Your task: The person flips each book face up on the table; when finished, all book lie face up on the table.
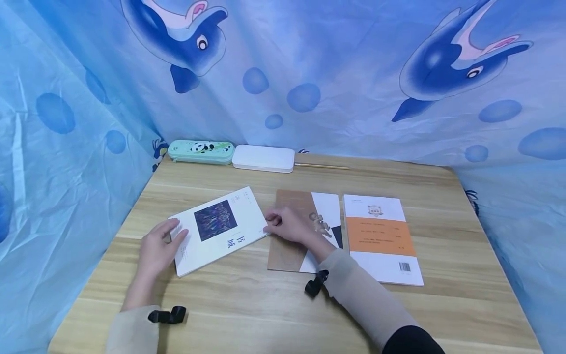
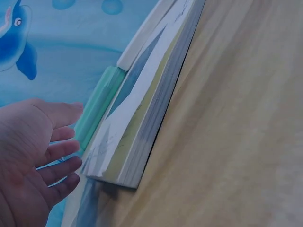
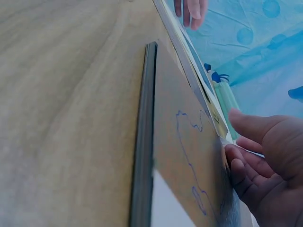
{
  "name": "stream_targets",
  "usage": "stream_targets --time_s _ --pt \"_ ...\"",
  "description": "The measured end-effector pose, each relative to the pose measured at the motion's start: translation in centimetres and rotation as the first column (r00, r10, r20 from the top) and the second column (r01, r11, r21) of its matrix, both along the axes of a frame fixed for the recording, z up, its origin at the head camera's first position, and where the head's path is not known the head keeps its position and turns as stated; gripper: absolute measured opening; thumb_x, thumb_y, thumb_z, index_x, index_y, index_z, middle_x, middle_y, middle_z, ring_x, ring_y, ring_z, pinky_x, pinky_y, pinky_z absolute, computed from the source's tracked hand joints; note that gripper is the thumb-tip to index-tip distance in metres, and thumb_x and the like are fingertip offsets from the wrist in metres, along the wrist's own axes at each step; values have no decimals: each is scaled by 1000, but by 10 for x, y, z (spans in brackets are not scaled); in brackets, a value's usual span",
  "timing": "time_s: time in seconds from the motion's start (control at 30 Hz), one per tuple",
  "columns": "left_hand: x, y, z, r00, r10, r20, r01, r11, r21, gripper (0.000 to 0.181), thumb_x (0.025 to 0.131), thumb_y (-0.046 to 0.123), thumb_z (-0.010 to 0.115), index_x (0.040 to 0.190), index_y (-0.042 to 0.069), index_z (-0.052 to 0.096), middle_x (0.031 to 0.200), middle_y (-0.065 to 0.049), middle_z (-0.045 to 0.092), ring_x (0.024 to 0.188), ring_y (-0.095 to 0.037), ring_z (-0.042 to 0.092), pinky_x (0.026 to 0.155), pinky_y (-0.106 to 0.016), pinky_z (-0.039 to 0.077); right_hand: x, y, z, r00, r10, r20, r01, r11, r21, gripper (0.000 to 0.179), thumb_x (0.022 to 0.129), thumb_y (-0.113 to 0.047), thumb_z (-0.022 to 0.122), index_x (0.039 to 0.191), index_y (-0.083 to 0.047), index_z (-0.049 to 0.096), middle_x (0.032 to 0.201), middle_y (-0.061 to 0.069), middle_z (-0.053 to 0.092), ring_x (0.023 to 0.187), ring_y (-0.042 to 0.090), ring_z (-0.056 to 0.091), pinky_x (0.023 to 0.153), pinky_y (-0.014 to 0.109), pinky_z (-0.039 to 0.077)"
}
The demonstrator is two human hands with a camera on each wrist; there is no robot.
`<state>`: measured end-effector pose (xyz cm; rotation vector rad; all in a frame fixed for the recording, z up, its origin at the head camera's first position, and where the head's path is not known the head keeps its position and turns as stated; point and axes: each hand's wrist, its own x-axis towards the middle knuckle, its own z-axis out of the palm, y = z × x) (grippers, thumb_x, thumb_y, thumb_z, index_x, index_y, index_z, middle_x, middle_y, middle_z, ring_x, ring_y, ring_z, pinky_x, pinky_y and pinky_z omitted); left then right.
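A white book (image 1: pixel 247 211) with a dark square picture on its cover lies turned at an angle on the left of the table. My left hand (image 1: pixel 156 248) is at its left edge, fingers loosely bent; in the left wrist view that hand (image 2: pixel 42 156) shows a gap between thumb and fingers. At the book's right corner, my right hand (image 1: pixel 289 223) pinches the edge between thumb and fingers. That right hand (image 3: pixel 270 161) reaches over a brown and white book (image 1: pixel 287 253), which lies partly under the wrist.
Right of the brown book lies a white book with an orange band (image 1: pixel 378 236). Along the back edge sit a green panda pencil case (image 1: pixel 201 151), a white box (image 1: pixel 263 158) and a thin stick (image 1: pixel 325 166). Blue dolphin-printed sheeting (image 1: pixel 345 73) hangs behind the wooden table (image 1: pixel 221 305).
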<state>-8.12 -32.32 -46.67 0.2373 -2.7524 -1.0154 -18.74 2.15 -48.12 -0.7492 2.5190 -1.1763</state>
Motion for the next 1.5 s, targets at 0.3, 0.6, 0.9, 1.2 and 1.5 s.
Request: stream_targets --time_s 0.3,0.6,0.9,1.2,1.5 --pt "-22 -7 -5 997 -38 63 41 998 -47 55 101 30 63 137 -10 55 147 -32 45 135 -54 40 112 -64 33 4 -4 -2 989 68 -130 -56 994 93 46 74 -34 91 111 -11 74 85 -6 61 80 9 55 75 23 48" --pt "-25 -13 -7 996 -46 71 48 998 -37 46 100 17 63 134 -14 55 140 -35 50 131 -54 45 108 -62 38 1 -8 0 994 41 -102 -30 994 110 43 78 -25 90 115 -10 72 86 -5 60 76 10 54 72 23 49" --pt "-6 -17 -7 997 -80 12 80 997 -4 33 100 2 52 125 -19 58 140 -34 49 130 -55 43 106 -66 36 -11 -16 1 996 -45 -77 52 995 88 29 80 -17 88 105 -11 75 84 -3 61 76 12 55 68 23 48" --pt "10 -11 -7 998 -54 11 54 998 -15 33 97 1 56 123 -18 60 137 -34 51 129 -55 44 106 -65 35 -26 -21 1 989 -122 -85 128 989 77 24 80 -13 87 101 -10 75 86 -1 64 78 13 59 70 23 51" --pt "31 -3 -5 997 -60 41 62 998 -31 47 93 20 74 124 -15 62 134 -33 53 123 -53 49 101 -65 41 -40 -25 2 977 -192 -92 198 978 64 29 85 -13 83 111 -5 73 101 6 70 90 18 66 80 27 57"
